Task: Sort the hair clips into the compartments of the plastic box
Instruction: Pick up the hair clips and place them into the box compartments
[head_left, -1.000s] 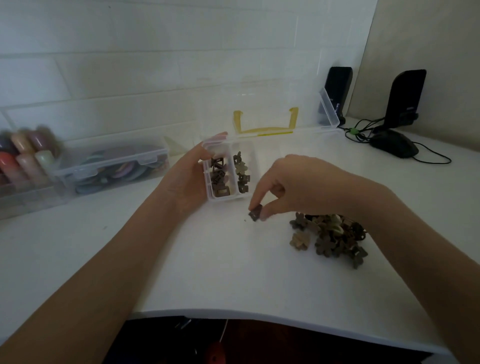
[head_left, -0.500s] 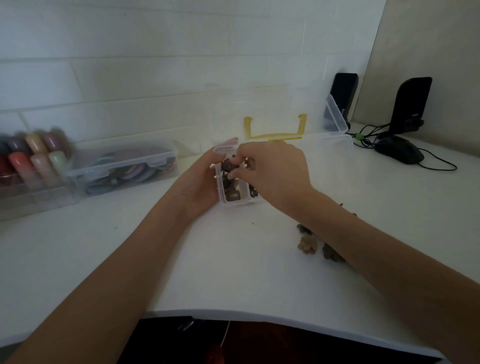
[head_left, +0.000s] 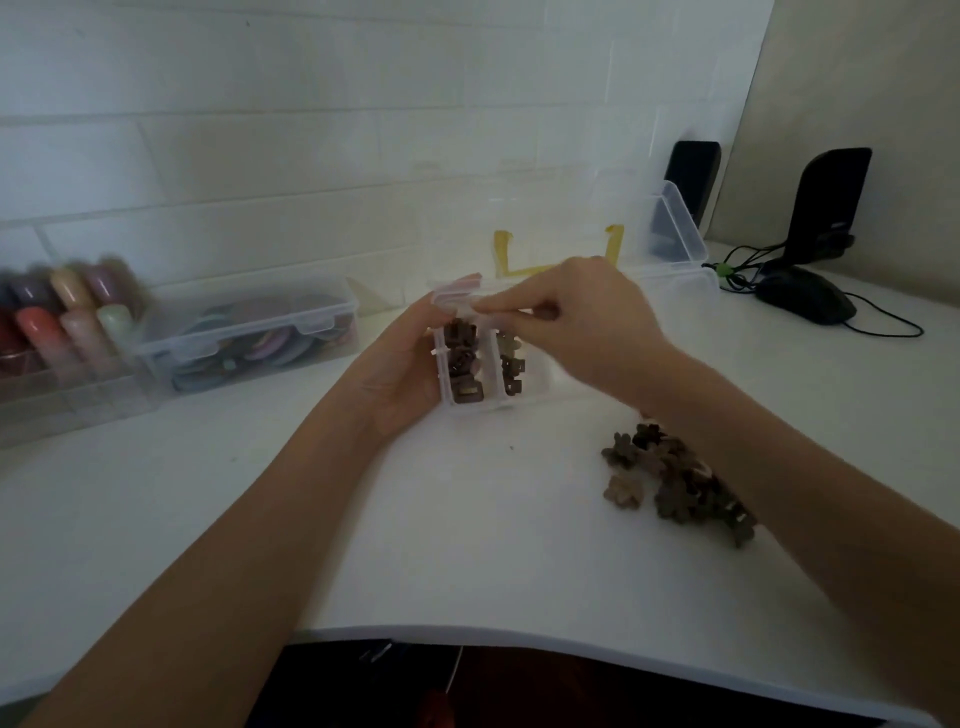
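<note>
Head view, person seated at white table (head_left: 467, 545). Left hand (head_left: 402, 364) cups the left side of the small clear box (head_left: 470, 402), thumb curled along its far rim, palm against the wall; box rests on the table at centre. Box has at least 2 long compartments side by side: left one holds dark brown clips (head_left: 462, 364), right one holds a few lighter brown clips (head_left: 509, 364). Right hand (head_left: 576, 317) hovers over the far end of the box, fingers curled w/ tips drawn together above the divider; cannot tell whether anything is pinched between them (blurred). Loose pile (head_left: 675, 483) of brown flower-shaped clips lies on the table to the right of the box, partly under the right forearm, well apart from the box.

Background: closed clear case (head_left: 244, 338) w/ coloured round items to the left, near the wall; beside it, at far left, a blurred rack of pastel objects (head_left: 67, 317). Behind the box, yellow tape (head_left: 550, 254) in a U shape on a clear surface. Further right an open clear container (head_left: 675, 244), 2 black speakers (head_left: 826, 208), a black mouse (head_left: 805, 299) w/ cables. Tiled wall (head_left: 311, 130) behind.
</note>
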